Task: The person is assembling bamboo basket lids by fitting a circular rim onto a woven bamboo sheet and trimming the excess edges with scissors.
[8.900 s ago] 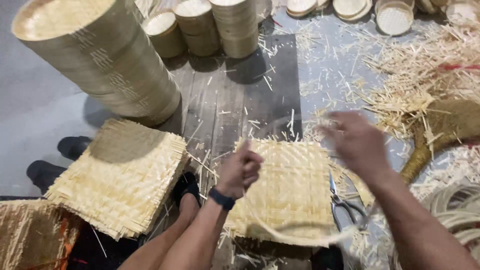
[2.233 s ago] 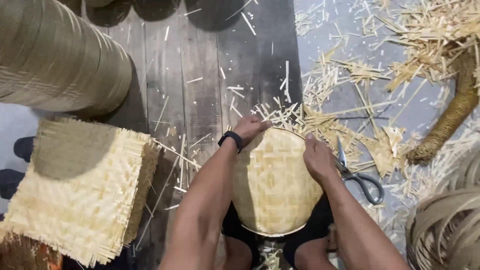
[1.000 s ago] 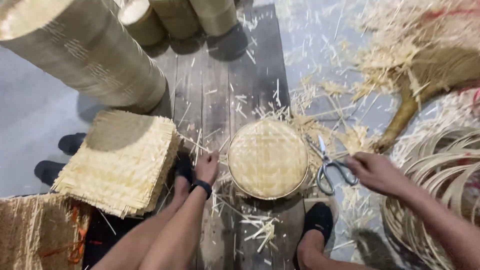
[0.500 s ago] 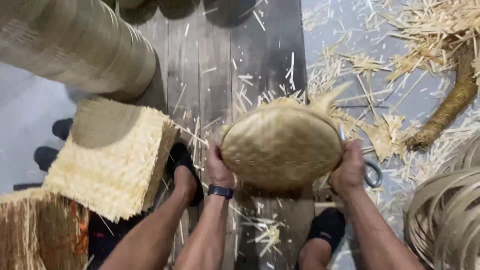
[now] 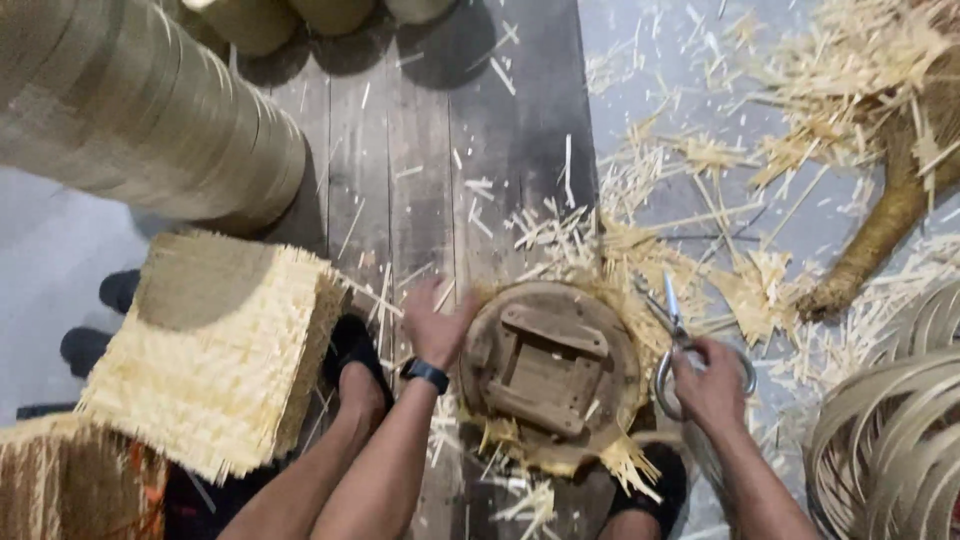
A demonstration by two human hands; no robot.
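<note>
Round wooden mould (image 5: 548,372) lies on the plank floor between your feet; your left hand (image 5: 432,322) presses its rim, fingers spread, and your right hand (image 5: 712,382) grips the scissors (image 5: 676,330). Woven fringe still pokes out beneath, so trimming looks unfinished.

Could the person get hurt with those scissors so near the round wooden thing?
Maybe. The right hand grips the scissors with blades open, close to the left hand steadying the round wooden form, so a slip might nick skin. Loose bamboo splinters around the feet could also prick.
</note>
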